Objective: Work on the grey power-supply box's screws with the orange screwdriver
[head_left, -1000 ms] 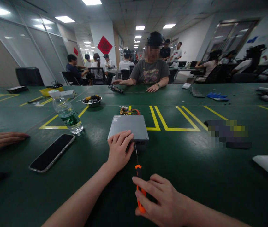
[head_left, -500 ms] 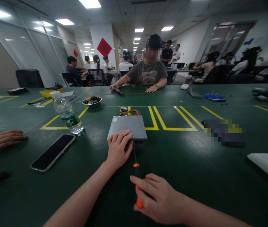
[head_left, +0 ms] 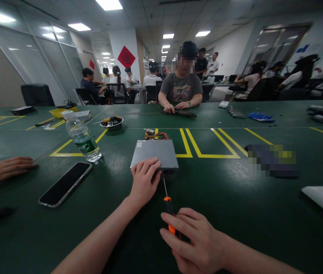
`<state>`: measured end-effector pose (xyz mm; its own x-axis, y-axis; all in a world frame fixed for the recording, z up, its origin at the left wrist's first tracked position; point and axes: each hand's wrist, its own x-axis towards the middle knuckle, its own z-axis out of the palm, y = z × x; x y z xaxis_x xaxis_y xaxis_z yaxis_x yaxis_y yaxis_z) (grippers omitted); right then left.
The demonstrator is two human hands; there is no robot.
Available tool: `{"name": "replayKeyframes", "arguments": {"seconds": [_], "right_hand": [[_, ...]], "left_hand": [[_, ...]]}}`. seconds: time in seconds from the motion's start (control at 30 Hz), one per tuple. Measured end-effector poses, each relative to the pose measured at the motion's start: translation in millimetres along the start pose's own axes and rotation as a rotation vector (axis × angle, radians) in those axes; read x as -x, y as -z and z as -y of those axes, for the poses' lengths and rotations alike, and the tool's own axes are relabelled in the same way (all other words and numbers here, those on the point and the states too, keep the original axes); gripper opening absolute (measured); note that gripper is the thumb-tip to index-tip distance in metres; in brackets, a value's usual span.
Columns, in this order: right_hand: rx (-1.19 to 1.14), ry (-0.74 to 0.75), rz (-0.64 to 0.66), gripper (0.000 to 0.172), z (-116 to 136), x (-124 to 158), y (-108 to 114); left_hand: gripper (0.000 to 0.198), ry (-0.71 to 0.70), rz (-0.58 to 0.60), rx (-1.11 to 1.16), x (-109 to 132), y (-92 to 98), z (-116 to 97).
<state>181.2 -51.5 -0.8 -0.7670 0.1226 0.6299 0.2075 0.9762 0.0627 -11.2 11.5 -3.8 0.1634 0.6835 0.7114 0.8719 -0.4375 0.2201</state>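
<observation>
A grey metal computer power supply [head_left: 155,149] lies flat on the green table, its bundle of coloured cables [head_left: 157,135] at the far side. My left hand [head_left: 145,179] grips its near left edge, fingers on the top face and thumb at the front side. In my right hand [head_left: 192,238] is an orange and black screwdriver [head_left: 168,205], held by the handle between thumb and fingers. The shaft points away from me, and its tip is at the near side of the power supply, close to my left thumb. Whether the tip sits in a screw I cannot tell.
Left of the power supply stand a water bottle [head_left: 84,139] and a phone [head_left: 66,184]. Farther back is a metal bowl [head_left: 112,123] of tools. Another person's hand [head_left: 5,170] rests at the far left. Across the table sits a person [head_left: 180,89] with a dark tool [head_left: 185,113].
My right hand's fingers have loosened and shifted around the screwdriver handle, which tilts slightly more to the right. The person opposite has moved the dark tool to the right. My left hand stays put.
</observation>
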Motion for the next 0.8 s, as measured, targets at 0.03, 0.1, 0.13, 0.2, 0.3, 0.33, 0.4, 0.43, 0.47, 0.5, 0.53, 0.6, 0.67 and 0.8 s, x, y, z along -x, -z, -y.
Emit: {"name": "replayKeyframes", "arguments": {"seconds": [0.03, 0.1, 0.13, 0.2, 0.3, 0.33, 0.4, 0.43, 0.47, 0.5, 0.53, 0.6, 0.67, 0.8], "right_hand": [[-0.001, -0.012, -0.001, 0.033, 0.0, -0.1, -1.0], [-0.018, -0.031, 0.014, 0.032, 0.2, -1.3, -2.2], [-0.025, -0.037, 0.029, 0.031, 0.4, -2.2, -2.2], [-0.023, -0.042, 0.064, 0.029, 1.4, -4.1, -1.4], [-0.013, -0.045, 0.083, 0.025, 3.0, -5.5, -0.5], [-0.020, -0.037, 0.070, 0.024, 3.3, -5.4, -0.8], [-0.040, -0.020, 0.031, 0.021, 3.3, -4.4, -2.3], [-0.045, -0.016, 0.011, 0.021, 3.0, -3.9, -3.3], [-0.050, -0.022, -0.006, 0.023, 2.7, -3.5, -4.1], [-0.052, -0.036, -0.018, 0.026, 2.5, -3.3, -4.5], [-0.054, -0.053, -0.020, 0.030, 2.5, -3.4, -4.4], [-0.056, -0.088, 0.022, 0.035, 3.1, -4.4, -2.7], [-0.040, -0.102, 0.109, 0.033, 4.2, -5.6, -0.2], [0.017, -0.058, 0.149, 0.030, 3.9, -4.1, -0.4]], "left_hand": [[0.023, -0.002, -0.005, 0.001, 0.1, -0.4, 0.1], [0.023, -0.009, -0.011, 0.005, 0.3, -1.4, 0.5], [0.023, -0.013, -0.012, 0.007, 0.5, -1.8, 0.7], [0.024, -0.017, -0.008, 0.009, 0.6, -2.4, 1.3], [0.026, -0.030, -0.009, 0.004, 0.4, -2.4, 1.8], [0.026, -0.036, -0.013, 0.001, 0.3, -2.2, 1.7], [0.026, -0.043, -0.018, -0.003, 0.2, -1.8, 1.2], [0.026, -0.043, -0.017, -0.004, 0.2, -1.6, 0.9], [0.026, -0.042, -0.013, -0.004, 0.3, -1.4, 0.7], [0.027, -0.040, -0.009, -0.005, 0.5, -1.3, 0.5], [0.027, -0.039, -0.006, -0.006, 0.7, -1.3, 0.5], [0.028, -0.041, -0.005, -0.012, 1.1, -1.5, 0.7], [0.029, -0.044, -0.007, -0.021, 1.4, -1.8, 1.1], [0.030, -0.045, -0.002, -0.035, 1.6, -2.3, 1.3]]}}
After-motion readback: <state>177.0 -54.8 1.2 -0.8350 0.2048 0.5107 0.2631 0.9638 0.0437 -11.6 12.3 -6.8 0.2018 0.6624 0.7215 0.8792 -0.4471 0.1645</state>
